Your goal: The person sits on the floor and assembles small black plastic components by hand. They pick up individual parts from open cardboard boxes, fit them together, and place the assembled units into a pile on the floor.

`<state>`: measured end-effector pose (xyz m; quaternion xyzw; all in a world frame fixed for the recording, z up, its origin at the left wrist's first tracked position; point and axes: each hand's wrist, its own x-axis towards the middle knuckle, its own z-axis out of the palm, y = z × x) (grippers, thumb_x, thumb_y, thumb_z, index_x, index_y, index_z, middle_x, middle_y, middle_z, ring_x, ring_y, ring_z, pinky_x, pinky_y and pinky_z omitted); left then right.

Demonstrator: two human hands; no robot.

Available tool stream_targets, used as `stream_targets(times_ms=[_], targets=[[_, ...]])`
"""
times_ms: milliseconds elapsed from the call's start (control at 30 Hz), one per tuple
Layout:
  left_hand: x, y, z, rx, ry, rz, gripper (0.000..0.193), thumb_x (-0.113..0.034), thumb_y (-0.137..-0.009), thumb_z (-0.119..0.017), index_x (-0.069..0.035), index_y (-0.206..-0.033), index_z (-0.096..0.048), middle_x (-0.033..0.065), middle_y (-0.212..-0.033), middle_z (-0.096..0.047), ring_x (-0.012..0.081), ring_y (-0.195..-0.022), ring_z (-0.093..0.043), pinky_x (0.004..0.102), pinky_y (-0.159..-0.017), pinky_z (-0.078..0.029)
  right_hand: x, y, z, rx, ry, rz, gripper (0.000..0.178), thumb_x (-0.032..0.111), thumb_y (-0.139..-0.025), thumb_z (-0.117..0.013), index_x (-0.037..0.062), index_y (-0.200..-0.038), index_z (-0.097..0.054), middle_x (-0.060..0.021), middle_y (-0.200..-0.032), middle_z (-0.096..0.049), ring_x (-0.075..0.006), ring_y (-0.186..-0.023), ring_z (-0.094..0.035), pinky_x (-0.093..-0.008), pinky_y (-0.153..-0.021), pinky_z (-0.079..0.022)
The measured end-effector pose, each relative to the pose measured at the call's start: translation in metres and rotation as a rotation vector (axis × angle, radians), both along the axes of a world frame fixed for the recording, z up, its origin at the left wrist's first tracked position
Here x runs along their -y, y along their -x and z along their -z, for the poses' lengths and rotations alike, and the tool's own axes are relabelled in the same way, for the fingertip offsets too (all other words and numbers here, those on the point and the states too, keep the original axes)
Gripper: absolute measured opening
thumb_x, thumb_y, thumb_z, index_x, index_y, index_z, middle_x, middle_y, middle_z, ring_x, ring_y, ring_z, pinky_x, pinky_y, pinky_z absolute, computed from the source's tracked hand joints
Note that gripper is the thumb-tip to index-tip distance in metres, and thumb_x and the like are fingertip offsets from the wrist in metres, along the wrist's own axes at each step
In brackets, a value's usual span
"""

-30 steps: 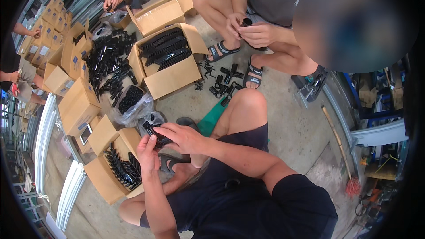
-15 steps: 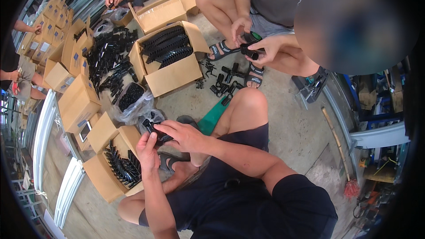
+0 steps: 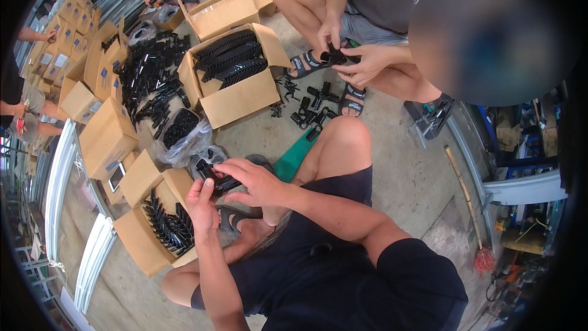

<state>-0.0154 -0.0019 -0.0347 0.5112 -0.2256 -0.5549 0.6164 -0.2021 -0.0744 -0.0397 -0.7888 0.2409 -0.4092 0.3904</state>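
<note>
In front of my lower legs I hold a black, tube-shaped fitting (image 3: 206,171). My left hand (image 3: 203,203) is closed on it from below, the thumb pressed against its side. My right hand (image 3: 258,182) comes in from the right, fingers along the top of its dark side arm and thumb lower down. The far side of the fitting is hidden by my fingers. Close to my left hand stands an open carton (image 3: 142,246) with rows of black angled parts (image 3: 168,227).
A larger open carton (image 3: 242,107) of black parts stands ahead, with a loose black heap (image 3: 150,79) and clear plastic bag (image 3: 190,144) nearby. Black fittings (image 3: 321,98) lie before a co-worker's hands (image 3: 361,64). A green strip (image 3: 296,158) touches my leg; a broom (image 3: 465,190) lies right.
My right thumb has moved away from the fingers, and more of the fitting shows. The left hand has shifted slightly. The co-worker opposite has turned the black piece in their hands.
</note>
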Motion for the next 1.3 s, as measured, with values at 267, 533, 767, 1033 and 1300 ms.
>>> stream_targets(times_ms=[267,533,767,1033,1300], targets=[[-0.001,-0.002,-0.003,0.069,-0.026,-0.011,0.028,-0.02,-0.102,-0.067,-0.002,-0.124,-0.068,0.0109,-0.108,-0.076,0.0156,-0.09,-0.073,0.0305,-0.074,-0.06,0.027,0.011,0.007,0.314,-0.627,0.325,0.043,0.012,-0.1,-0.069,0.003,-0.14,-0.055,-0.0074,-0.111,-0.067,-0.0125,-0.095,-0.064,-0.0279,-0.078,-0.054],[0.005,0.005,-0.008,0.045,0.001,-0.062,0.025,-0.017,-0.101,-0.068,-0.003,-0.122,-0.069,0.0116,-0.109,-0.076,0.0151,-0.091,-0.073,0.0296,-0.074,-0.06,0.008,0.001,0.012,0.329,-0.744,0.172,0.041,0.012,-0.1,-0.069,0.0027,-0.138,-0.057,-0.0052,-0.105,-0.068,-0.0104,-0.089,-0.063,-0.0262,-0.076,-0.053],[0.001,0.003,-0.007,0.075,0.016,-0.057,0.027,-0.016,-0.101,-0.068,-0.002,-0.123,-0.069,0.0117,-0.11,-0.076,0.0148,-0.092,-0.072,0.0294,-0.075,-0.06,0.006,-0.005,0.02,0.346,-0.686,0.148,0.039,0.01,-0.099,-0.069,0.0017,-0.136,-0.057,-0.0045,-0.103,-0.067,-0.0103,-0.087,-0.062,-0.0269,-0.077,-0.053],[-0.003,0.006,-0.008,0.071,0.012,-0.051,0.026,-0.015,-0.102,-0.067,-0.002,-0.124,-0.069,0.0117,-0.111,-0.076,0.0154,-0.093,-0.072,0.0292,-0.077,-0.06,0.001,-0.004,0.032,0.262,-0.786,-0.072,0.039,0.004,-0.101,-0.066,0.0023,-0.138,-0.056,-0.0022,-0.108,-0.065,-0.0077,-0.096,-0.061,-0.0237,-0.083,-0.052],[-0.012,0.0,0.0,-0.043,-0.015,-0.06,0.033,-0.011,-0.103,-0.063,0.006,-0.131,-0.063,0.0125,-0.116,-0.072,0.0209,-0.108,-0.069,0.0341,-0.095,-0.056,-0.003,-0.003,-0.009,0.059,-0.483,-0.205,0.051,0.004,-0.089,-0.078,0.0021,-0.136,-0.06,-0.0119,-0.127,-0.065,-0.019,-0.112,-0.068,-0.0319,-0.092,-0.059]])
